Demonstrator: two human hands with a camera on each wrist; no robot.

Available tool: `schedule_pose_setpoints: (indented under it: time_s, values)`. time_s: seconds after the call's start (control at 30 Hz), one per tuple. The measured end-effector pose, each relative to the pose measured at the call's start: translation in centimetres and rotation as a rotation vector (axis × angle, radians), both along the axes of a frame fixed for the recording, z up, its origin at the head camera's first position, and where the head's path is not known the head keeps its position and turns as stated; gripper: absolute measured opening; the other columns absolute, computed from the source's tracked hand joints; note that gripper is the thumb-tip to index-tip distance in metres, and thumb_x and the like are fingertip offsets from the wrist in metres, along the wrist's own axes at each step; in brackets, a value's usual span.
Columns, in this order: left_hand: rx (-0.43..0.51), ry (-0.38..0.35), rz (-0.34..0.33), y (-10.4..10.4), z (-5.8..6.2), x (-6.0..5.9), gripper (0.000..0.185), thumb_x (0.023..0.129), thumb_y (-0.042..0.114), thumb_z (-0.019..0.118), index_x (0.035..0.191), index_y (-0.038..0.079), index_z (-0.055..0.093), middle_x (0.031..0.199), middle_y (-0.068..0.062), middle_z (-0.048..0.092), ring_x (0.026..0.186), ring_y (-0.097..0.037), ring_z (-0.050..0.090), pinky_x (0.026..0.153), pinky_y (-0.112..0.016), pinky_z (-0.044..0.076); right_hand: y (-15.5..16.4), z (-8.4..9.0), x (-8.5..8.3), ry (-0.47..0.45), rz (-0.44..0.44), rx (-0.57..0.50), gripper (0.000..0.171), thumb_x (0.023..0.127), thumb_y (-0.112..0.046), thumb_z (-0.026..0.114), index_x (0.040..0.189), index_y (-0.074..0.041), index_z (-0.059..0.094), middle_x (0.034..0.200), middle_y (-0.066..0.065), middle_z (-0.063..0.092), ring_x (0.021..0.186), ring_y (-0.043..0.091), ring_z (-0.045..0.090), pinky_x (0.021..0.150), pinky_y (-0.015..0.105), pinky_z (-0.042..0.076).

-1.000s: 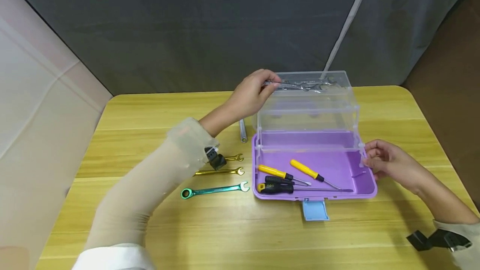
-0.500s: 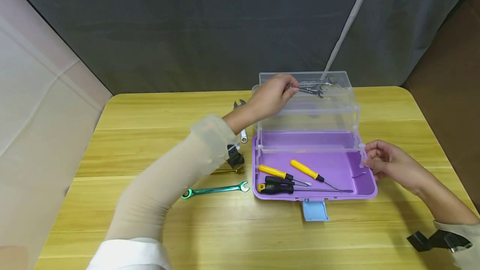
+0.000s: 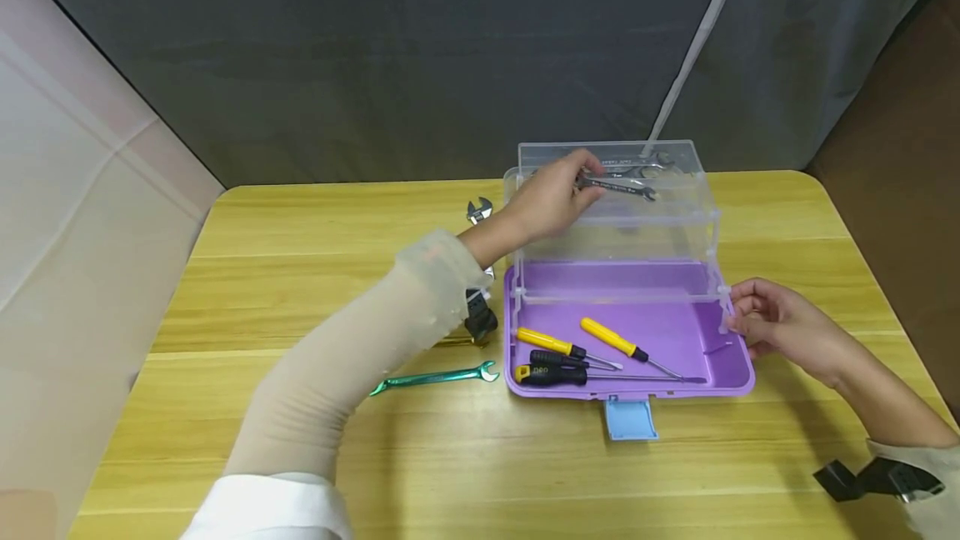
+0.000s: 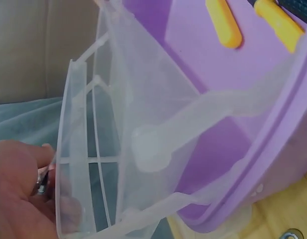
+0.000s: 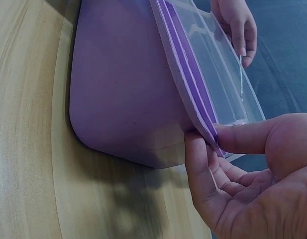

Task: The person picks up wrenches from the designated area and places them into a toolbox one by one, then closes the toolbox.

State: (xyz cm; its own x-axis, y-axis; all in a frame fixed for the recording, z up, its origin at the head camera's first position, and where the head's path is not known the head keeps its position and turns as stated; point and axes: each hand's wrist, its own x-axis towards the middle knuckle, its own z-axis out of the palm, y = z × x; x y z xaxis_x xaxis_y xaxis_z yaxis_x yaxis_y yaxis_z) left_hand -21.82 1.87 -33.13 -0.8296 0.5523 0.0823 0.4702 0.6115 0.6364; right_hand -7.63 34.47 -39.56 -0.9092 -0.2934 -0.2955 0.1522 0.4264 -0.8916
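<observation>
My left hand [image 3: 555,197] pinches a small silver wrench [image 3: 621,187] by one end, over the raised clear tray [image 3: 667,211] of a purple toolbox [image 3: 667,323]. More silver wrenches [image 3: 647,172] lie in that top tray. In the left wrist view, the left hand's fingers [image 4: 41,154] are at the tray's clear wall, partly seen through it. My right hand [image 3: 795,332] grips the toolbox's right rim, thumb on top and fingers beneath, as the right wrist view shows. Yellow-handled screwdrivers [image 3: 609,337] and a black-and-yellow screwdriver [image 3: 551,375] lie in the purple bottom.
On the wooden table left of the toolbox lie a green wrench [image 3: 446,377], an adjustable wrench [image 3: 479,210] and a gold wrench [image 3: 459,342], partly hidden by the left sleeve. A blue latch [image 3: 630,421] hangs at the box's front. A dark curtain [image 3: 375,65] stands behind.
My left hand has moved right with the small wrench, from the tray's left end to further over it. The right hand stays on the rim.
</observation>
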Motion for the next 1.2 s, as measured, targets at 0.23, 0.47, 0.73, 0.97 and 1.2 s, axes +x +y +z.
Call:
schedule_pose_setpoints:
  time_s: [0.23, 0.47, 0.73, 0.97, 1.2]
  values:
    - [0.092, -0.105, -0.009, -0.8, 0.1, -0.3, 0.031, 0.103, 0.008, 0.06, 0.132, -0.002, 0.056, 0.127, -0.014, 0.063, 0.102, -0.019, 0.06, 0.087, -0.024, 0.048, 0.0, 0.0, 0.0, 0.002, 0.002, 0.001, 0.026, 0.101, 0.0, 0.058, 0.121, 0.008, 0.044, 0.093, 0.002, 0.059, 0.078, 0.014, 0.063, 0.062, 0.033, 0.057]
    - [-0.02, -0.065, 0.067, -0.7, 0.0, 0.0, 0.028, 0.102, 0.012, 0.064, 0.128, 0.001, 0.062, 0.123, -0.01, 0.068, 0.102, -0.019, 0.063, 0.087, -0.024, 0.05, 0.0, -0.1, 0.1, -0.003, -0.001, 0.003, 0.026, 0.102, -0.001, 0.058, 0.122, 0.008, 0.044, 0.093, 0.002, 0.059, 0.078, 0.014, 0.063, 0.063, 0.034, 0.058]
    - [-0.055, 0.031, 0.088, -0.5, -0.4, 0.4, 0.02, 0.096, 0.014, 0.073, 0.115, 0.007, 0.073, 0.106, -0.005, 0.071, 0.094, -0.015, 0.063, 0.081, -0.024, 0.05, 0.0, -0.1, 0.1, -0.007, -0.002, -0.011, 0.024, 0.102, -0.001, 0.058, 0.12, 0.007, 0.045, 0.093, 0.002, 0.059, 0.078, 0.014, 0.064, 0.063, 0.034, 0.058]
    - [-0.103, 0.087, 0.184, -0.4, -0.6, 0.7, 0.023, 0.093, 0.02, 0.078, 0.114, 0.011, 0.073, 0.094, -0.002, 0.071, 0.084, -0.014, 0.063, 0.075, -0.027, 0.05, 0.0, -0.2, 0.1, -0.006, 0.001, -0.008, 0.025, 0.102, -0.001, 0.058, 0.121, 0.007, 0.044, 0.093, 0.002, 0.059, 0.078, 0.015, 0.063, 0.063, 0.034, 0.058]
    - [-0.104, 0.111, 0.222, -0.3, -0.7, 0.7, 0.02, 0.092, 0.017, 0.078, 0.108, 0.01, 0.07, 0.086, 0.0, 0.066, 0.077, -0.013, 0.059, 0.07, -0.028, 0.048, -0.1, -0.2, 0.0, -0.004, 0.002, 0.002, 0.026, 0.102, -0.002, 0.058, 0.122, 0.008, 0.043, 0.093, 0.002, 0.059, 0.078, 0.014, 0.063, 0.063, 0.034, 0.058]
